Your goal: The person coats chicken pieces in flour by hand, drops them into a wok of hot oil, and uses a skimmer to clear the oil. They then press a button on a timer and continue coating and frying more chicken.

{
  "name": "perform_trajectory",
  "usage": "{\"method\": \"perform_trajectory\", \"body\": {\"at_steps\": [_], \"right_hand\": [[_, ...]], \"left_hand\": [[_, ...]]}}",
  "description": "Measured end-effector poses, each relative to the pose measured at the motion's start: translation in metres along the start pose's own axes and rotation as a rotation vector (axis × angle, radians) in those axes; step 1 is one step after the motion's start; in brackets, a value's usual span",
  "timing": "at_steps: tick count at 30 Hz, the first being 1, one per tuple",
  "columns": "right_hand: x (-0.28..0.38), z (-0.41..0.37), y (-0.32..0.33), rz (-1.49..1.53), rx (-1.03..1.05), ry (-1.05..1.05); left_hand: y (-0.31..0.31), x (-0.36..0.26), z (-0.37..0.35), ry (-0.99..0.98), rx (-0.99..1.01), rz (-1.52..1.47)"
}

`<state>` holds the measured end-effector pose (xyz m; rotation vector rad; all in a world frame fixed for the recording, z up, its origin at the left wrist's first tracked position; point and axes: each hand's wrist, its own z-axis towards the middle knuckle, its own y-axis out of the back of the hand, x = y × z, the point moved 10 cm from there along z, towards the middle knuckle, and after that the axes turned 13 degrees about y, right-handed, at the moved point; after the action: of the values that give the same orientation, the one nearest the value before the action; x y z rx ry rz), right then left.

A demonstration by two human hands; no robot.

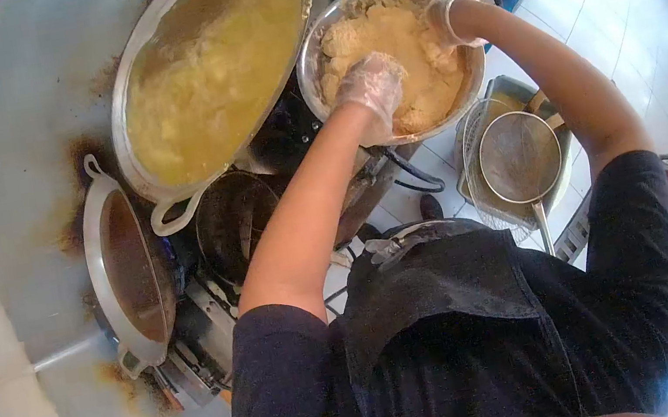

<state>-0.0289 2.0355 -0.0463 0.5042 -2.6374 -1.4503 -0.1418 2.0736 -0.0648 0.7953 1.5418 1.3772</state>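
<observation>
A metal bowl (310,80) holds pale tan flour (418,79), with lumpy flour-coated pieces (357,30) along its far left side. My left hand (374,91), in a clear plastic glove, reaches into the bowl from the left. Its fingers are covered by flour and cannot be made out. On the bowl's right side is my right hand (454,19), gloved as well and coated with flour. Its fingers point down into the coating, and whether they grip a piece is hidden.
Left of the bowl, a large wok (134,83) is full of bubbling oil with pieces frying. A second wok (93,249) of dark oil stands lower left. To the right, a mesh strainer (521,155) and wire basket (482,193) rest over a tub (563,179).
</observation>
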Motion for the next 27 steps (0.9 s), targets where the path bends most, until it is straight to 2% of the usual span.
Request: {"method": "perform_trajectory", "body": {"at_steps": [2,3,4,5,6,7,8,9,11,13,15,16,18,19,21,22,24,25,26,27], "right_hand": [[0.016,-0.011,0.039,0.210,-0.193,-0.044],[0.017,-0.017,0.056,0.351,-0.319,-0.089],[0.011,-0.009,0.054,0.586,-0.569,0.037],[0.004,0.003,0.055,0.700,-0.667,0.098],[-0.002,0.009,0.059,0.814,-0.763,0.160],[-0.008,0.010,0.060,0.927,-0.857,0.224],[-0.015,0.012,0.045,1.078,-0.739,0.095],[-0.020,0.010,0.029,1.217,-0.624,-0.048],[-0.022,0.026,-0.009,1.037,-0.416,-0.157],[-0.015,0.048,-0.045,0.748,-0.266,-0.144],[-0.007,0.064,-0.071,0.543,-0.214,-0.155],[-0.009,0.069,-0.074,0.505,-0.217,-0.184],[-0.012,0.071,-0.075,0.509,-0.210,-0.222],[-0.015,0.069,-0.080,0.624,-0.169,-0.253],[-0.016,0.058,-0.078,0.843,-0.090,-0.337],[-0.015,0.039,-0.083,1.300,-0.262,-0.532],[-0.021,0.037,-0.063,1.390,-0.445,-0.503],[-0.018,0.050,-0.040,1.024,-0.422,-0.292],[-0.005,0.059,-0.022,0.658,-0.384,-0.090],[0.004,0.050,-0.003,0.541,-0.434,-0.096]], "left_hand": [[0.011,-0.003,0.001,-0.051,-0.072,-0.028],[0.012,0.005,0.009,0.068,-0.018,-0.149],[0.012,0.004,0.010,0.075,0.020,-0.106],[0.011,0.004,0.011,0.081,0.058,-0.062],[0.005,0.001,0.010,-0.028,0.077,0.146],[-0.010,0.004,0.011,-0.058,0.165,0.200],[-0.027,0.008,0.011,-0.090,0.253,0.251],[-0.064,0.026,0.019,-0.046,0.409,0.148],[-0.086,0.038,0.019,-0.027,0.548,0.155],[-0.079,0.049,0.015,-0.012,0.482,0.279],[-0.075,0.065,0.020,0.121,0.354,0.201],[-0.073,0.076,0.029,0.210,0.269,0.113],[-0.079,0.076,0.041,0.219,0.165,0.099],[-0.080,0.077,0.045,0.225,0.116,0.090],[-0.082,0.092,0.046,0.426,0.155,-0.058],[-0.081,0.100,0.049,0.524,0.170,-0.133],[-0.097,0.112,0.063,0.505,0.212,-0.065],[-0.107,0.120,0.071,0.497,0.234,-0.031],[-0.100,0.118,0.076,0.470,0.173,-0.042],[-0.094,0.115,0.077,0.443,0.116,-0.053]]}}
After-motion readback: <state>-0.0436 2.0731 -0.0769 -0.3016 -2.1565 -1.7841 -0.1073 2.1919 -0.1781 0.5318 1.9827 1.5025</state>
